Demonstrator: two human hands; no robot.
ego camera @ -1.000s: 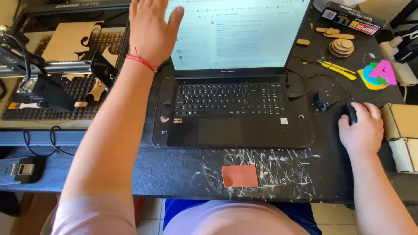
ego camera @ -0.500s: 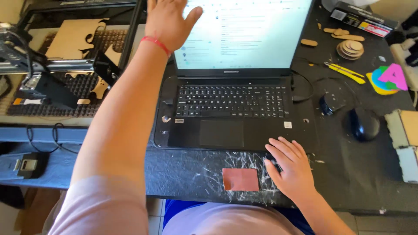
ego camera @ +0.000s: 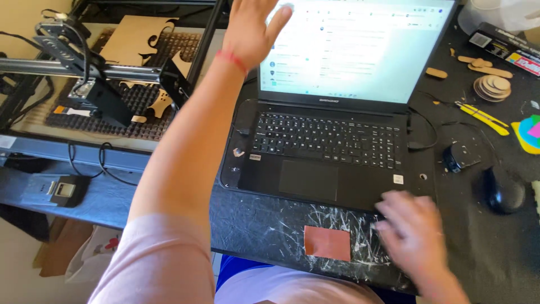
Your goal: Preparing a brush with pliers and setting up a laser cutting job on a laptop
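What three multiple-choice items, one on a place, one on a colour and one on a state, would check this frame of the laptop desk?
1. Where is the black mouse?
A. right of the laptop
B. on the keyboard
C. under the left hand

2. What colour is the band on the left wrist?
A. green
B. red
C. white

3. How is the laptop?
A. lid shut
B. open, screen dark
C. open, screen lit

Answers:
1 A: it lies on the black desk mat, apart from both hands.
2 B: a thin red band crosses the wrist below the left hand.
3 C: the screen glows white; the right hand, blurred, is at the laptop's front right corner.
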